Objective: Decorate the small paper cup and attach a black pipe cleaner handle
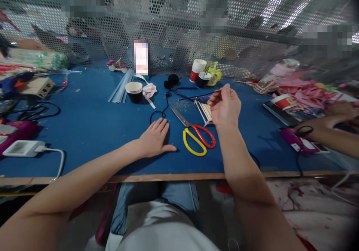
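My left hand (156,138) lies flat on the blue table, fingers stretched out, with the end of a loose black yarn strand (159,112) by its fingertips. Raised over the table, my right hand (226,107) pinches a thin black strand (209,93) that looks like yarn and runs off to the left. Just beneath that hand is a small rack of pale wooden sticks (204,112), partly hidden. Between my hands lie scissors (190,126) with one red and one yellow handle, blades pointing away. A black yarn ball (171,80) rests farther back.
A black-wrapped paper cup (134,92) stands beside a pale ribbon (150,90) and clear strips (122,86). More cups (198,70) and a phone (141,58) stand near the perforated metal screen (174,38). Left is a power strip (19,135); at right, another person's arm (328,126).
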